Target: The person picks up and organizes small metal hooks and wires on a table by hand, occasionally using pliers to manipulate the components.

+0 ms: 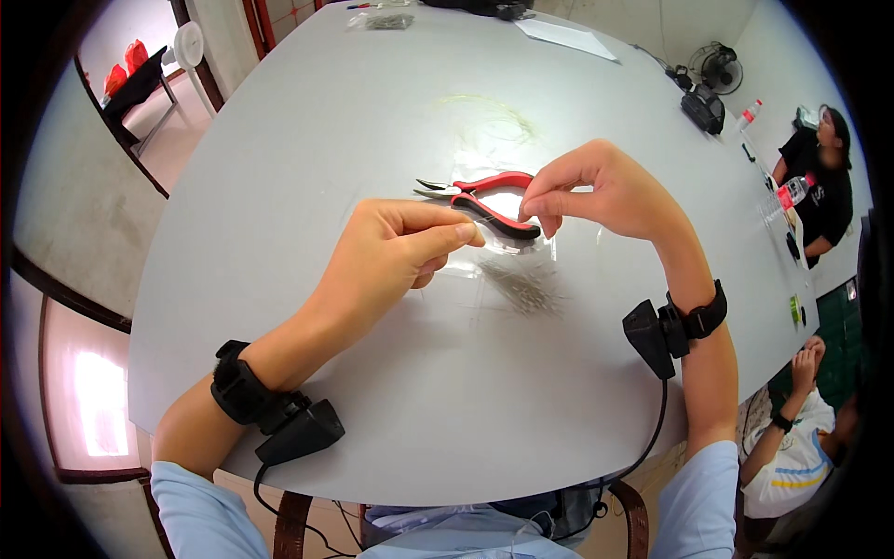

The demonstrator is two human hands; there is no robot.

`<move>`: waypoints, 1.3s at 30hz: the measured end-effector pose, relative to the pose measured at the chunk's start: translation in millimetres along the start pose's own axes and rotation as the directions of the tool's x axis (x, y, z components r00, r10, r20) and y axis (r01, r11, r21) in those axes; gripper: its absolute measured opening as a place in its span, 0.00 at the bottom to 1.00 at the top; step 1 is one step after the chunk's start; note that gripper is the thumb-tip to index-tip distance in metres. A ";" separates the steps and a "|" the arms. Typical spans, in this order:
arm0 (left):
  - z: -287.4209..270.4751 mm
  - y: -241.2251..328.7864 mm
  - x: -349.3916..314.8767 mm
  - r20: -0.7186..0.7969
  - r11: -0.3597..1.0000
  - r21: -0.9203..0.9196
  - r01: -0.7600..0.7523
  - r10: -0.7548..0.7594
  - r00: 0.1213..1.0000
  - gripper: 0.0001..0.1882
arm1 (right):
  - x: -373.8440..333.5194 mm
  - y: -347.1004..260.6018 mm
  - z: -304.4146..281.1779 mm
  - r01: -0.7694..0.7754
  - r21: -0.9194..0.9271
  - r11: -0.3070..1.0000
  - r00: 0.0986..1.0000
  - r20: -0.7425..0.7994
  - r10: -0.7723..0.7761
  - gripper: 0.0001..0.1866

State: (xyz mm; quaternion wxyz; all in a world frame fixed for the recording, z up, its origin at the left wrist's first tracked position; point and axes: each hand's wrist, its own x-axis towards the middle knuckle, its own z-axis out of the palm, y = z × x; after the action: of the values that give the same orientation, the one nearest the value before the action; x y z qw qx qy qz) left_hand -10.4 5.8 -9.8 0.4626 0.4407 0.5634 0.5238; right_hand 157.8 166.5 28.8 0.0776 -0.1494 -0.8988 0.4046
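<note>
My left hand is closed in a pinch. A thin wire-like piece sticks out from its fingertips toward the right. Just across from it, my right hand also pinches thumb and finger together; whatever is in that grip is too fine to make out. Between and slightly beyond the hands lie bent-nose pliers with red and black handles, their jaws apart and pointing left. A loose pile of thin, pin-like pieces rests on the table nearer to me, with clear plastic beside it.
The grey table fills the middle. At its far edge are a bag of thin pieces and a white sheet. Bottles and a black case stand along the right. Two people are on the right side. Cables trail from both wrist devices.
</note>
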 end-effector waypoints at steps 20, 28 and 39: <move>-0.9 1.5 1.4 0.028 0.992 -0.065 0.107 -0.105 0.994 0.10 | -4.5 5.1 -16.6 -0.117 0.053 0.992 0.987 0.113 0.111 0.06; -5.1 -0.1 4.2 0.015 0.982 -0.156 0.104 -0.103 0.995 0.11 | 8.4 12.9 -15.4 -0.125 0.129 0.984 0.989 0.092 0.113 0.03; -7.5 -2.2 3.7 -0.110 0.948 -0.318 0.017 -0.055 0.992 0.12 | 72.8 80.6 -33.7 -0.108 0.461 0.881 0.823 -0.456 0.339 0.09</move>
State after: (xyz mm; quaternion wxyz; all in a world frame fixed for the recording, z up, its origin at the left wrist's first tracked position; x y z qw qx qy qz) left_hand -18.5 7.9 -12.1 0.5026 0.3190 0.5064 0.6239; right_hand 114.5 265.0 -8.1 0.3000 -0.3407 -0.7116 0.5362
